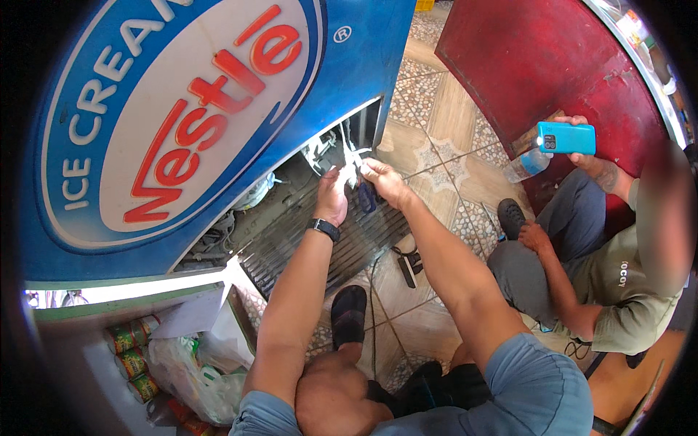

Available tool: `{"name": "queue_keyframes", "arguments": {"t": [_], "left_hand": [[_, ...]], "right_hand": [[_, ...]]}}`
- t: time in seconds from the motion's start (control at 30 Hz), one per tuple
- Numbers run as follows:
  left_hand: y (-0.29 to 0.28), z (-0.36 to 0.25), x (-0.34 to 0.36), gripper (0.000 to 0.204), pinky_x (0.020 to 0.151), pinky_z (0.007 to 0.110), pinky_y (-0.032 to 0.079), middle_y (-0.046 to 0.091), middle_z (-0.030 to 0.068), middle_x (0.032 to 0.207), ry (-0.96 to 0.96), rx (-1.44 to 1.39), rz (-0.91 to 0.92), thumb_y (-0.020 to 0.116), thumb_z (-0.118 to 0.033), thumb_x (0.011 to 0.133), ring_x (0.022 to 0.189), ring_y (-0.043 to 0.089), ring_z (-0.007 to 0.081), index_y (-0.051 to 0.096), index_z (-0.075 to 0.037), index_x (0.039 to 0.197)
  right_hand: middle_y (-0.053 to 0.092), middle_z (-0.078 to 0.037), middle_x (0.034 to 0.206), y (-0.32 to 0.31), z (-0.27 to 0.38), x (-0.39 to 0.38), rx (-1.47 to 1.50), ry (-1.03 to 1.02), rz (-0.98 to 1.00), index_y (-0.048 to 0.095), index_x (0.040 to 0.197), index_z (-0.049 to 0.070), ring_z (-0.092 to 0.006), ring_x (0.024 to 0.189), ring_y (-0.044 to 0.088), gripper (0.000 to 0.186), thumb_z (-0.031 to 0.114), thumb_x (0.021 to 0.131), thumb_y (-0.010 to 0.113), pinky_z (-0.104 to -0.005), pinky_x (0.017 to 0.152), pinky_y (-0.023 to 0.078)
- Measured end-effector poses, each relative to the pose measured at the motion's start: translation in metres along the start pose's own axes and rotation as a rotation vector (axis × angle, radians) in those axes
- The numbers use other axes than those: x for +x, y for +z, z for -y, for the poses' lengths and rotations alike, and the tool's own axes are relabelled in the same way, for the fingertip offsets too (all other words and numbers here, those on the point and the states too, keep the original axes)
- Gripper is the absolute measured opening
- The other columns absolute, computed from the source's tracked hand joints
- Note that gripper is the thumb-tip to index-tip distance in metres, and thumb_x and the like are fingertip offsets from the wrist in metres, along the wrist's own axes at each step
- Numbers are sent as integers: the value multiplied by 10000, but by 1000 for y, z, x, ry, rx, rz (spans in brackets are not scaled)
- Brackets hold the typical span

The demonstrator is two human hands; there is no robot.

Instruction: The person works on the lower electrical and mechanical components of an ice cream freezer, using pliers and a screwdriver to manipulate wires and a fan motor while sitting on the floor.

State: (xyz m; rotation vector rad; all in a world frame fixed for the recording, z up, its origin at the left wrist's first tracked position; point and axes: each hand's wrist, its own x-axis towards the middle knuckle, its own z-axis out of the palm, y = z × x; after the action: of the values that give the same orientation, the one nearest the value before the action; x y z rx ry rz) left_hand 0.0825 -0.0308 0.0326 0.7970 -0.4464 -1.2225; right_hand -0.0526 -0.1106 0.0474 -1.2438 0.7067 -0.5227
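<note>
Wires (345, 136), white and thin, hang in the head view at the lower opening (291, 187) of the blue cabinet (356, 54). Long axis: near upright in the frame, running from the upper part of the opening toward the wearer, lower ends pointing to the fingertips. Left hand (333, 198): fingers upward, closed on the bunch from the left; glare blurs the exact contact. Right hand (387, 184): thumb and forefinger pinching the bunch from the right. Just below: dark blue object (367, 198), kind unclear. Nearer the wearer: slatted grille (302, 251). Far right: co-worker's hand (583, 160) gripping turquoise phone (576, 139), lamp lit.
</note>
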Motion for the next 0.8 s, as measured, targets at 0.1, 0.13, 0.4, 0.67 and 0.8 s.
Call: {"name": "queue_keyframes", "arguments": {"t": [0.1,0.13,0.4,0.67,0.8], "left_hand": [[-6,-2,2,196,763,250,444,672,-6,995,12,63,-57,580,-81,935,865,583,86,677,-50,1103],[-3,-1,2,200,760,250,442,671,-8,997,15,47,-60,579,-81,937,863,581,86,674,-49,1109],[-9,0,3,195,771,257,447,679,4,999,31,59,-29,579,-71,937,874,590,93,676,-38,1104],[0,2,0,176,848,256,434,677,2,1021,12,42,-48,604,-104,941,938,594,97,675,-34,1086],[-15,-4,1,234,905,249,416,648,-4,1091,-20,123,-108,608,-148,949,993,567,93,643,-30,1148]], "right_hand": [[615,-15,791,0,1,3,148,11,-14,648,960,72,-108,776,531,187,197,944,509,-240,729,403],[615,-16,788,-4,-5,3,228,-18,-21,648,958,74,-107,774,532,185,198,942,513,-237,726,402],[602,-16,770,6,-17,3,175,6,-51,654,908,68,-110,740,537,181,207,926,540,-235,697,401],[559,-27,718,-46,0,-18,262,92,-359,604,1034,80,-164,683,535,284,322,978,465,-332,663,455],[674,-245,915,-20,113,-12,-1255,-46,-159,645,1069,59,-322,950,676,317,311,921,522,-444,785,516]]}}
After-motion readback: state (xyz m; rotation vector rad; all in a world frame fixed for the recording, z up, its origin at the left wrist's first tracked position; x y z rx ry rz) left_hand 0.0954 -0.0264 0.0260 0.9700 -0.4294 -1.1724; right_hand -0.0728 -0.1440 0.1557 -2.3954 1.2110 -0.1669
